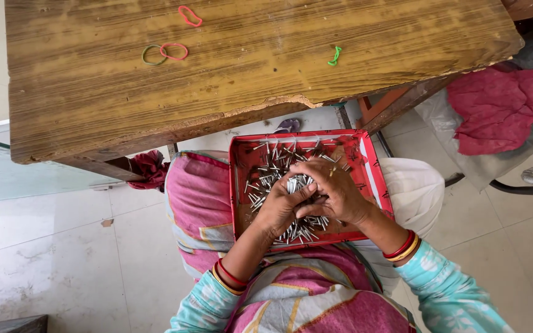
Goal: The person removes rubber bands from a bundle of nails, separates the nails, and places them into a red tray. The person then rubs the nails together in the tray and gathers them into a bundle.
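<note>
Head view: a shallow red tray [370, 161] rests on the person's lap, on pink patterned cloth, just below the chipped near edge of a worn wooden table [248, 68]. Loose small metal pins [265, 180], thin and silvery, lie scattered over the tray floor, pointing every way, thickest toward its left and middle. The left hand [280, 208] comes in from the lower left and is closed around a bundle of pins [299, 183], the shafts gathered side by side so that their long axis runs roughly up and away from the person, ends showing above the curled fingers. The right hand [333, 188] reaches in from the lower right and lies over the bundle from the right and above, fingers bent and touching the pin ends; whether it pinches any pins of its own I cannot tell, since its fingertips are hidden against the bundle. So the bundle sits between the two hands, cradled in the left and capped by the right, with the loose pins nearest the left hand, just beside and under it. On the table, well apart from the hands, lie rubber bands: a green and a pink one [173, 52] touching, a red one [189, 16] farther up, and a small bright green one [335, 55] toward the right.
</note>
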